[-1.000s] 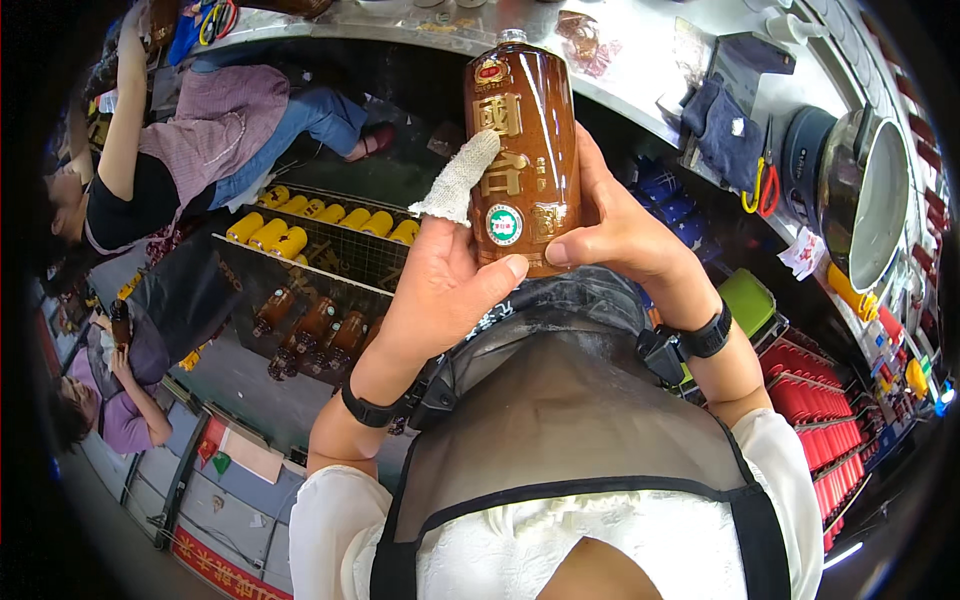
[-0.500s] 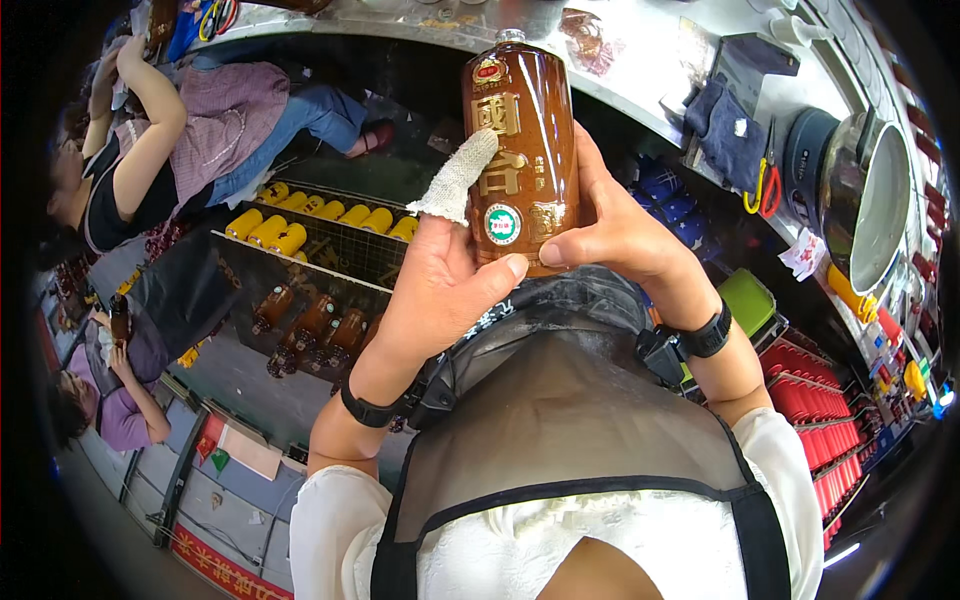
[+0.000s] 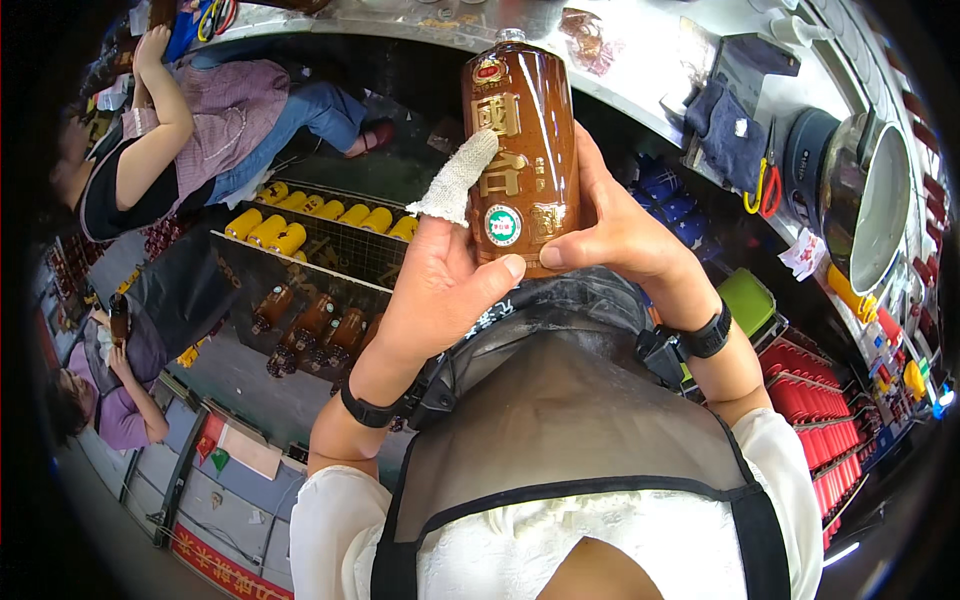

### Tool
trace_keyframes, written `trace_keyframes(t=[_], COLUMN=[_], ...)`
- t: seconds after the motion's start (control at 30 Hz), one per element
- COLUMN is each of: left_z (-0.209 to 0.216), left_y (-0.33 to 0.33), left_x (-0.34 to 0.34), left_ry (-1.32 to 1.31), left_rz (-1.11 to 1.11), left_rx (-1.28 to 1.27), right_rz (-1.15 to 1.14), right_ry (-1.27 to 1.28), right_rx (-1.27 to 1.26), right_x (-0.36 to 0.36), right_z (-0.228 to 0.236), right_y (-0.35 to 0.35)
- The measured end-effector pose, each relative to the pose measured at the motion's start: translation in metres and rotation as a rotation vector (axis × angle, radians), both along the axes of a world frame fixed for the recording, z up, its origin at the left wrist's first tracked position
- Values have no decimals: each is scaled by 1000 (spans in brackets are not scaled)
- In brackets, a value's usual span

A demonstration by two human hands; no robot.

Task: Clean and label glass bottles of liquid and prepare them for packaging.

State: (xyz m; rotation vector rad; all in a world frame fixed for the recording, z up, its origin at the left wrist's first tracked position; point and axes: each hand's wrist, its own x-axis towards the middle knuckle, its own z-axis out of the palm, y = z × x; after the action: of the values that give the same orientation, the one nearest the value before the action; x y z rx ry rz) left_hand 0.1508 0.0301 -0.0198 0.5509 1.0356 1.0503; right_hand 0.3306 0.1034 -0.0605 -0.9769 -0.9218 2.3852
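Note:
Between my hands is a glossy brown bottle (image 3: pixel 548 130) with raised gold lettering, a round green-and-white sticker and a short clear neck pointing away from me. My left hand (image 3: pixel 455 270) grips its lower left side, thumb near the base. A pale cloth finger cover (image 3: pixel 462 178) sits on one left finger and rests against the bottle's front. My right hand (image 3: pixel 610 225) wraps the lower right side, its thumb across the bottom corner and its other fingers partly hidden behind the bottle.
A pale worktable (image 3: pixel 640 60) runs ahead and right, holding a dark blue cloth (image 3: pixel 725 135), scissors (image 3: pixel 768 185) and a metal pan (image 3: pixel 880 210). Crates of brown bottles (image 3: pixel 310 325) and yellow-wrapped ones (image 3: pixel 275 235) stand left. Two other people work at the left; red stacks (image 3: pixel 810 400) stand right.
The bottle has turned very slightly in my hands, which stay in nearly the same place. At the upper left, a co-worker's arms and head have shifted.

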Motion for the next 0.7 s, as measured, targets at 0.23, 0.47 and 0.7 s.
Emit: trace_keyframes(t=[0.23, 0.47, 0.7], left_z=[-4, -5, -4], left_y=[-1, 2, 3], left_x=[-4, -4, -7], left_ry=[5, 26, 18], left_rz=[-5, 1, -4], left_rx=[6, 23, 25], right_rz=[0, -17, -10], right_ry=[3, -17, -19], right_rx=[-12, 3, 8], right_x=[-2, -4, -7], right_z=[-2, -4, -4], right_y=[1, 2, 2])
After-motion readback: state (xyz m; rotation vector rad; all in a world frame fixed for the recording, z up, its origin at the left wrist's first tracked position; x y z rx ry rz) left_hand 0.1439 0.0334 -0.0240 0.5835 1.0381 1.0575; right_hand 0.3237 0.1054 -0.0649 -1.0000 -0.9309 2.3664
